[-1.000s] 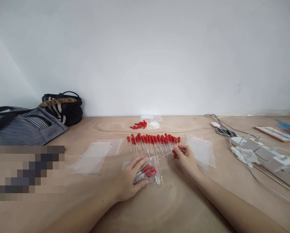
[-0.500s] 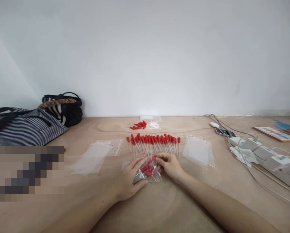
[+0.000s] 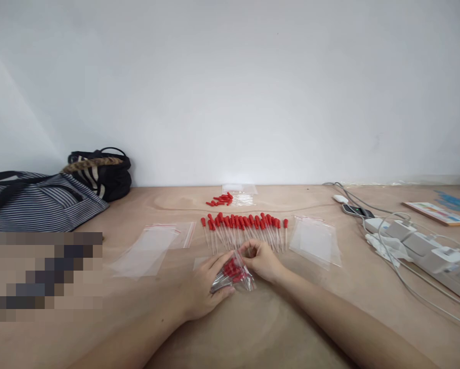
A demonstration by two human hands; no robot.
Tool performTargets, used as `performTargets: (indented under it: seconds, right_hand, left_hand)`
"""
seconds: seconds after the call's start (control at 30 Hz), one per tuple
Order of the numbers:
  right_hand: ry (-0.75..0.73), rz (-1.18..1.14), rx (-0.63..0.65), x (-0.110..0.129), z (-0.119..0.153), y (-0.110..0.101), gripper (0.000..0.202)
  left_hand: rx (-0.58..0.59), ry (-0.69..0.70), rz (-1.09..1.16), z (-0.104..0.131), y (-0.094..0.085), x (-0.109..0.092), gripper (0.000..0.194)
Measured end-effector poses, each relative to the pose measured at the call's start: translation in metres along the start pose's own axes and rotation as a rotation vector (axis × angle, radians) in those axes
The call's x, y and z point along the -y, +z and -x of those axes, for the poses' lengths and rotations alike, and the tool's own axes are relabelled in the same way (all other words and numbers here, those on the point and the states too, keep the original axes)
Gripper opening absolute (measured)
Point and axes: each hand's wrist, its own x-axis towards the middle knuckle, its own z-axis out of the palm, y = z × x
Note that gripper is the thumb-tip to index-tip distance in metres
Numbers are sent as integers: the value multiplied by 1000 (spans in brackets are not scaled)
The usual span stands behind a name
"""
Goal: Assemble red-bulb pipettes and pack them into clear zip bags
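In my head view the left hand (image 3: 207,288) holds a clear zip bag (image 3: 247,281) low over the wooden tabletop (image 3: 222,338), its fingers along the upper edge and its thumb below, spread moderately around the plastic. I record several red-capped droppers (image 3: 233,269) inside, bulbs toward the mouth; overlap and glare on the film prevent me from counting them. The right hand (image 3: 263,262) is at the bag's mouth, its fingers bent and drawn narrow. Its fingertips are partly hidden, and I cannot tell whether they pinch the film, a dropper or nothing. Beyond both hands I note a row of droppers (image 3: 240,222), some lower stems obscured by the right hand. Flat bags lie to the left (image 3: 150,252) and right (image 3: 316,241) of that row. Near the wall, small red pieces (image 3: 222,199) lie beside thin clear pieces (image 3: 243,198), the latter hard to separate by eye. A pixelated patch (image 3: 45,277) conceals part of the left side. The striped bag (image 3: 48,205) and the power strip (image 3: 425,251) are cut off by the frame, as are both forearms.
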Motion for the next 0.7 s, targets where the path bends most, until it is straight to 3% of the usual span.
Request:
performTargets:
  seconds: [0.1,0.23,0.4,0.5,0.6,0.67,0.7]
  right_hand:
    - [-63,22,18,0,-1,-3,51]
    - [-23,-59,151,0,-6,-5,32]
    - [-47,58,-7,1,-3,-7,30]
    - [-75,156,45,8,1,-13,28]
    - [-21,288,114,19,-2,-39,28]
    - [29,533,-10,24,-10,-66,19]
    - [100,688,-160,26,-15,-81,13]
  left_hand:
    - [-4,9,5,0,0,1,60]
    - [-6,25,-9,0,0,1,63]
    - [-10,38,-33,1,-2,0,62]
    - [13,41,-13,1,-3,0,60]
    - [26,47,12,0,-5,-2,58]
    - [33,40,17,0,-5,-3,57]
    - [36,35,16,-1,-5,-3,56]
